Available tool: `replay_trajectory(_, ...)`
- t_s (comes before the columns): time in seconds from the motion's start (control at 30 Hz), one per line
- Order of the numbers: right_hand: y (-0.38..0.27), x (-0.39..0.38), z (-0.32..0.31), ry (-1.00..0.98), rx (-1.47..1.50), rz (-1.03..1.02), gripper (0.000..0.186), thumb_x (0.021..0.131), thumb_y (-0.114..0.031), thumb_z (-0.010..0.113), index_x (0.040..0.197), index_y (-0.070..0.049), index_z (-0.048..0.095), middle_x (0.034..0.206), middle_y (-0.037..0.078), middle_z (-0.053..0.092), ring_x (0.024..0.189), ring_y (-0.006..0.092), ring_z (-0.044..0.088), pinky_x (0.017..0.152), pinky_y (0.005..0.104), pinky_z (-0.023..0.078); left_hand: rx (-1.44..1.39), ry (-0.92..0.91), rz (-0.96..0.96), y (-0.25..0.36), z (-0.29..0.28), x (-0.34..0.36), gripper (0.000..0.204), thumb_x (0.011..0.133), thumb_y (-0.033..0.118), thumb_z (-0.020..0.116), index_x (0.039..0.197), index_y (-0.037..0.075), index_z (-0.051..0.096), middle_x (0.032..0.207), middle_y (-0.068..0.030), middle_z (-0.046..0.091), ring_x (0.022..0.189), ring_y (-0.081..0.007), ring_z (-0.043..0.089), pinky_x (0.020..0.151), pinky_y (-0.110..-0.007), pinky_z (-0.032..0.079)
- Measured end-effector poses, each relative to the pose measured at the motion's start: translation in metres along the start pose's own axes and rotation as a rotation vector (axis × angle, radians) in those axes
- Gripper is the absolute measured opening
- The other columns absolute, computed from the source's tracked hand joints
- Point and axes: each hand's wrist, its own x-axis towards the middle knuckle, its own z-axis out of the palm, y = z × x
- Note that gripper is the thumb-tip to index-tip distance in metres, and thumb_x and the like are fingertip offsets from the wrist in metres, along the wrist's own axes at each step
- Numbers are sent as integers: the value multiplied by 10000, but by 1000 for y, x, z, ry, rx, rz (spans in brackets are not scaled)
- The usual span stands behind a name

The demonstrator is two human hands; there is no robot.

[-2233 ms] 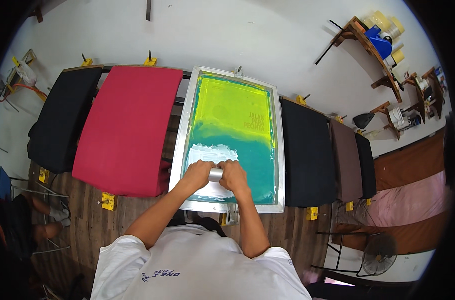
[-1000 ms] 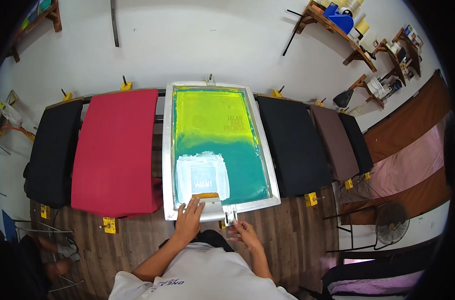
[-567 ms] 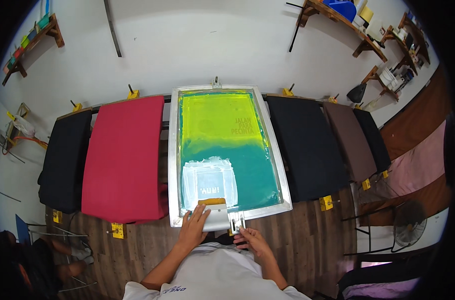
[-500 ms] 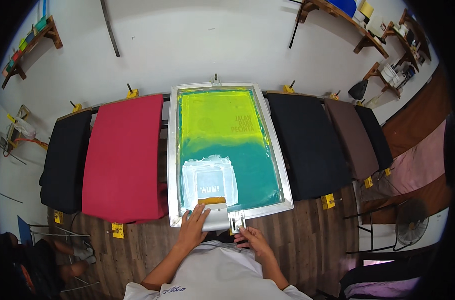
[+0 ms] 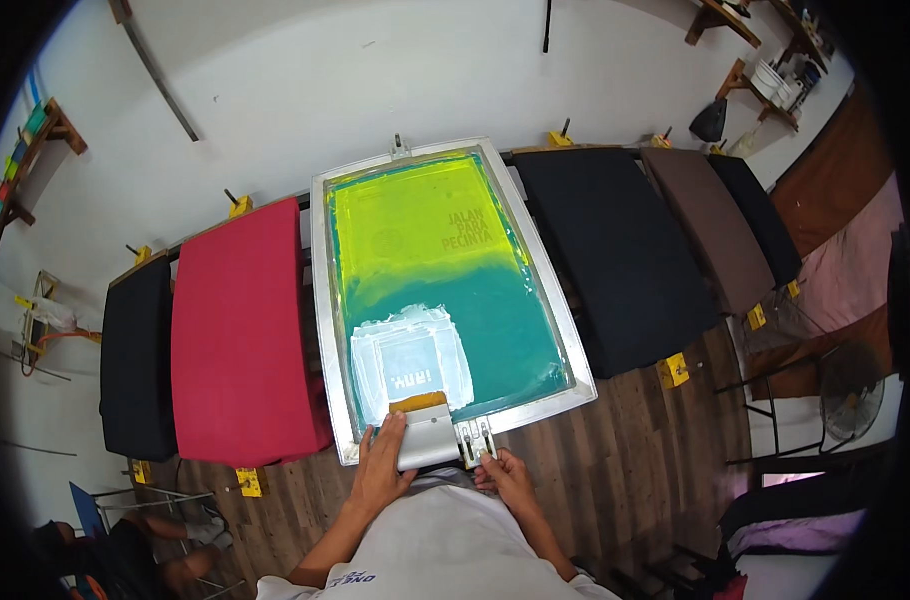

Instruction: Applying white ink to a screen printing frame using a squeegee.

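Observation:
A silk-screen frame [image 5: 545, 408] with a silver rim lies in front of me. Its mesh is teal near me and yellow-green at the far part. White ink [image 5: 370, 350] surrounds a pale square stencil at the near left. A silver squeegee [image 5: 427, 440] with a brown blade rests across the near rim, below that square. My left hand [image 5: 380, 465] is on the squeegee's left end, fingers laid along it and thumb at its lower edge. Just right of it, the curled fingers of my right hand [image 5: 507, 480] pinch a slotted metal bracket [image 5: 477, 437] on the near rim.
Fabric-covered boards stand in a row on both sides: red [image 5: 240, 340] and black [image 5: 137, 350] on the left, black [image 5: 615, 260] and brown [image 5: 705, 225] on the right. Yellow clamps [image 5: 675, 370] stick out at their ends. A fan [image 5: 850, 395] stands right; another person's leg [image 5: 180, 575] shows lower left.
My view has turned and tilted, so the frame and boards sit slanted in the picture. Both hands keep their places on the squeegee and the bracket.

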Motion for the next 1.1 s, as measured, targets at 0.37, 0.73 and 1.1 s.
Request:
replay_trajectory(0.37,-14,-4,4,-2,-129,-22,299,973,-321,622,924,-26,610,712,23,616,601,87,598,555,233,507,-35,47,99,-7,-6,-2,928,677,98,820,1484,78,363,1539,-149,372,1449,-306,318,1164,-510,224)
replay_trajectory(0.73,-12,-9,18,104,-278,-171,312,1001,-302,570,848,-34,527,651,7,528,560,74,525,520,259,494,-75,80,116,-12,-4,-2,906,677,89,817,1473,76,383,1531,-147,388,1446,-306,325,1163,-512,223)
replay_trajectory(1.1,11,1,21,244,-364,-413,293,983,-254,594,861,11,576,628,61,560,517,94,489,475,289,386,-130,59,146,-18,-5,-6,928,694,102,826,1489,73,347,1534,-141,381,1462,-301,292,1178,-509,170)
